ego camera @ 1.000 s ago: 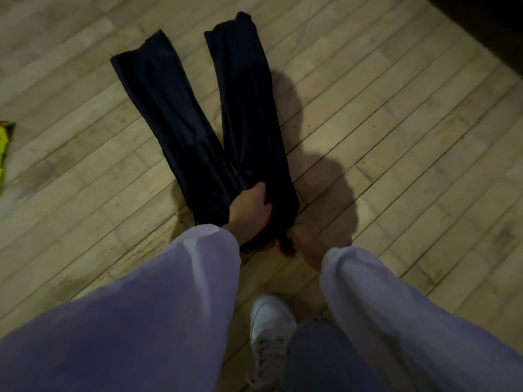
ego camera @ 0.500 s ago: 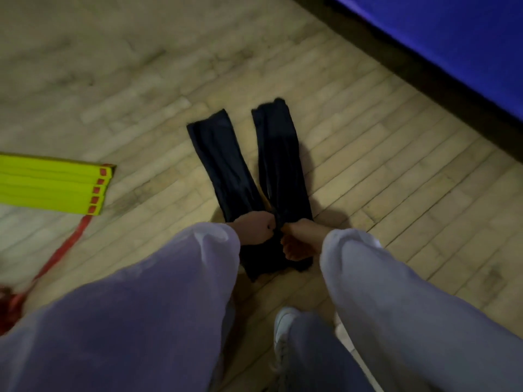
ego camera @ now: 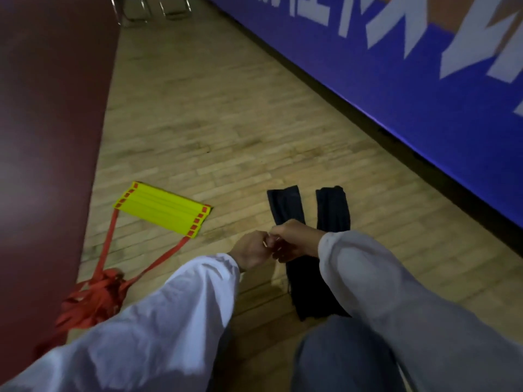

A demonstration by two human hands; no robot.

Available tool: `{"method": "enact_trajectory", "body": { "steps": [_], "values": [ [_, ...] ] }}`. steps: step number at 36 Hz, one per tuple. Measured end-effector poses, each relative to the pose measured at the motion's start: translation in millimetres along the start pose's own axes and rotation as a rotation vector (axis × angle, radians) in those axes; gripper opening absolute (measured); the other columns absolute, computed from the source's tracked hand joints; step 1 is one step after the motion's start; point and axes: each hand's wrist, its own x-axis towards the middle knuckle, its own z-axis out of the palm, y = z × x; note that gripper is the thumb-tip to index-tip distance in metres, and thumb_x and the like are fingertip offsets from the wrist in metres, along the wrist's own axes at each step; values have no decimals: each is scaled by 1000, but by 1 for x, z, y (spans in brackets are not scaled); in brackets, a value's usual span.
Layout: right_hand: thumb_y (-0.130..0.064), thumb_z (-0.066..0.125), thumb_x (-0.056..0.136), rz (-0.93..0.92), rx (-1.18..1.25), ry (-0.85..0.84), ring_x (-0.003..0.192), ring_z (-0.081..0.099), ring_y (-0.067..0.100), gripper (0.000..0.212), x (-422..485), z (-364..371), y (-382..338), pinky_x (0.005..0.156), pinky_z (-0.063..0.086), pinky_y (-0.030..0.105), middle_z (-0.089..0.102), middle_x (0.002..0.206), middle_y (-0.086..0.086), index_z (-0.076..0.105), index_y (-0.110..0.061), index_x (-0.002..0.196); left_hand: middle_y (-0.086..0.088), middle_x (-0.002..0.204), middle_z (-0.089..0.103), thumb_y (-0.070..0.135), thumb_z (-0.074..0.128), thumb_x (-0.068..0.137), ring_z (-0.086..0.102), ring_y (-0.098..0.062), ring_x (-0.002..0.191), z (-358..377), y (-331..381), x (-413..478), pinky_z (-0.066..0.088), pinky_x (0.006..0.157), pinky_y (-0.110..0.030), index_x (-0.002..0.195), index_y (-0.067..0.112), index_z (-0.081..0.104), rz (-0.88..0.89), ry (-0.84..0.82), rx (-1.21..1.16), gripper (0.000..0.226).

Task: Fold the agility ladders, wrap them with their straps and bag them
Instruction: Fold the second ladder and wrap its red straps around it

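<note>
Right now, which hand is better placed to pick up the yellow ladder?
Probably the left. The left hand is nearer the yellow ladder, which lies on the floor to its left. The right hand is above the black bags, farther from it.

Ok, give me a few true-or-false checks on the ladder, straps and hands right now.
The yellow ladder lies folded on the floor: true.
Its red straps are wrapped round it: false, they trail off to a loose heap.
The ladder is inside the black fabric: false, it lies apart, to its left.
The left hand and right hand meet, fingers curled: true; what they hold is unclear.
</note>
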Motion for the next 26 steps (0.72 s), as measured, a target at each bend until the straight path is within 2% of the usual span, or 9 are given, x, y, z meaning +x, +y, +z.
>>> {"method": "enact_trajectory", "body": {
  "steps": [6,11,13,15,17,21,26],
  "values": [
    [-12,55,92,28,10,-78,60,62,23,16,48,73,-33,52,52,26,63,70,13,60,-1,82,-26,95,68,10,50,90,65,-39,86,-43,-77,-9,49,69,-40,96,-8,66,-68,74,-56,25],
    [-13,53,94,47,-33,-96,58,60,21,25,119,128,-50,52,51,29,56,63,7,55,-7,71,-25,97,69,8,51,89,64,-38,89,-63,-152,15,47,70,-38,96,-7,67,-153,125,-68,23],
    [-15,52,96,75,-19,-106,53,61,17,23,154,146,-51,53,51,29,58,65,7,57,-8,74,-25,99,68,8,50,90,64,-37,91,-67,-183,32,47,72,-37,98,-6,66,-215,136,-80,22],
    [-21,47,99,129,24,-149,46,59,10,25,194,165,-50,50,52,24,55,69,4,55,-12,77,-23,103,68,8,49,91,64,-36,95,-67,-221,55,49,75,-36,101,-3,65,-285,149,-120,22],
    [-24,43,101,171,78,-176,54,57,10,27,230,177,-46,51,52,22,54,71,3,53,-15,77,-22,105,68,8,47,92,64,-35,97,-64,-257,77,50,77,-37,104,-1,65,-339,168,-164,23],
    [-26,47,100,180,198,-135,70,55,15,25,317,196,-31,67,49,29,59,81,3,55,-14,79,-24,100,69,8,45,93,66,-35,90,-52,-331,131,45,67,-30,100,-6,67,-409,217,-204,27],
    [-27,45,99,203,316,-74,76,52,14,23,404,209,-15,66,45,29,60,83,0,55,-16,81,-25,106,67,3,45,93,65,-39,92,-36,-390,185,49,73,-35,111,-8,64,-440,276,-233,28]
  ]
}}
